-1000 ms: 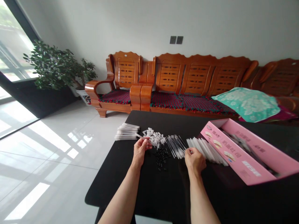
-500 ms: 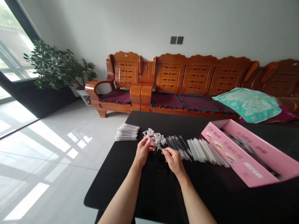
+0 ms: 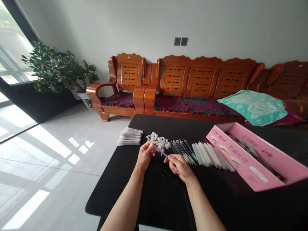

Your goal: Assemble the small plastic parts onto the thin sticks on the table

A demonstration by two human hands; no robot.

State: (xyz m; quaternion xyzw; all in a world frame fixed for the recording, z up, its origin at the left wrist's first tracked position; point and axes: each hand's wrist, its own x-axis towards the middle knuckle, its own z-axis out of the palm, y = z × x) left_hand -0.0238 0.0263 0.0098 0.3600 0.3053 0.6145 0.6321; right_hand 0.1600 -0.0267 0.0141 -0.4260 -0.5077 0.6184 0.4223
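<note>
Both hands point(image 3: 145, 156) on one slim white tube point(image 3: 160, 150) — the right hand point(image 3: 180, 167) has come over from the thin dark rods point(image 3: 178, 149).
Head view: the left hand pinches the tube's left end; the right, a second ago beside the rods, now has its fingers closed at the other end; the tube slants between them above the black table point(image 3: 120, 192), near the small white pieces point(image 3: 157, 139); the pink box point(image 3: 240, 160) stays at right.

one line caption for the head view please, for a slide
Left hand and right hand hold a slim pale tube over a black table bearing a pink box.
</note>
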